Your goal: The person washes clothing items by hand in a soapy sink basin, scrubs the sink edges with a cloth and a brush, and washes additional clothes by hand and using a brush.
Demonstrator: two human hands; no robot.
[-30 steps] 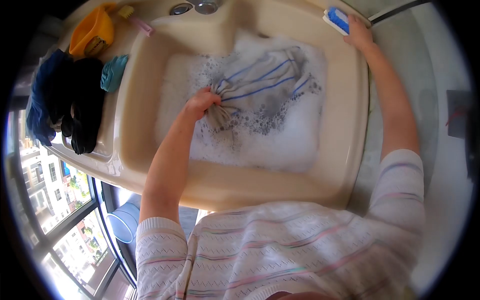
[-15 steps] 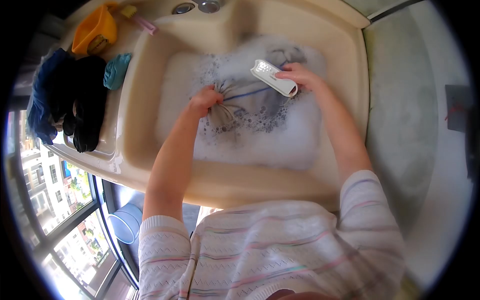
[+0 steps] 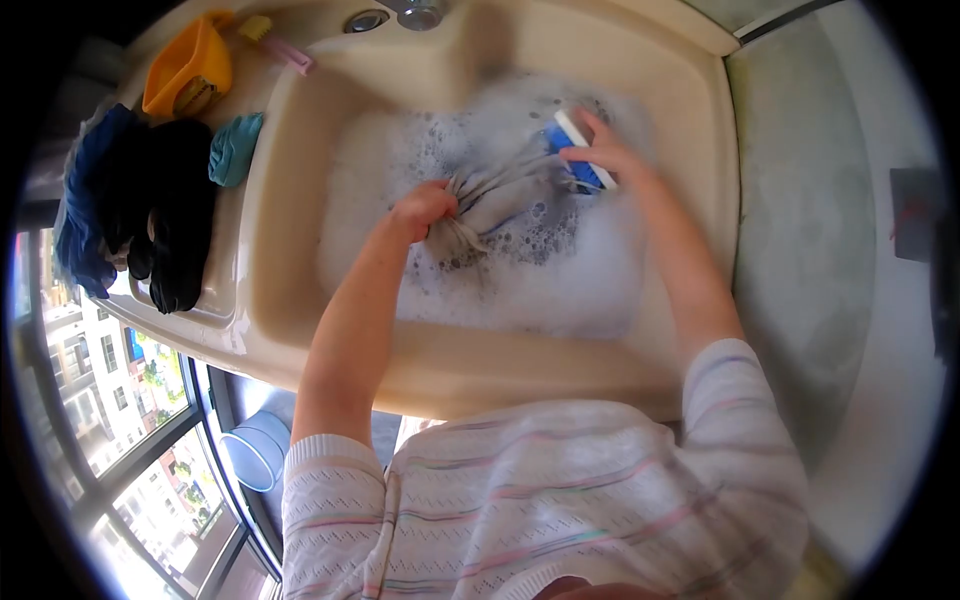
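Note:
Grey cloth [image 3: 505, 195] with a blue stripe lies bunched in the sudsy water [image 3: 520, 295] of a beige sink [image 3: 290, 200]. My left hand [image 3: 427, 210] is closed on its gathered near-left end. In my right hand [image 3: 605, 150] is a scrub brush [image 3: 583, 152] with a white back and blue bristles. The brush is tipped on its side, bristles facing left, at the cloth's right end. Whether the bristles touch the cloth I cannot tell. Foam hides part of the cloth.
On the left ledge lie black clothes [image 3: 180, 220], blue clothes [image 3: 90, 200] and a teal cloth [image 3: 236, 150]. Behind them are a yellow scoop [image 3: 185, 65] and a pink-handled brush [image 3: 285, 50]. A faucet [image 3: 417, 14] stands at the back; a blue bucket [image 3: 253, 450] sits below left.
The scrub brush has turned from white back up to its side, showing blue bristles. My left hand has moved slightly right and the cloth is more bunched.

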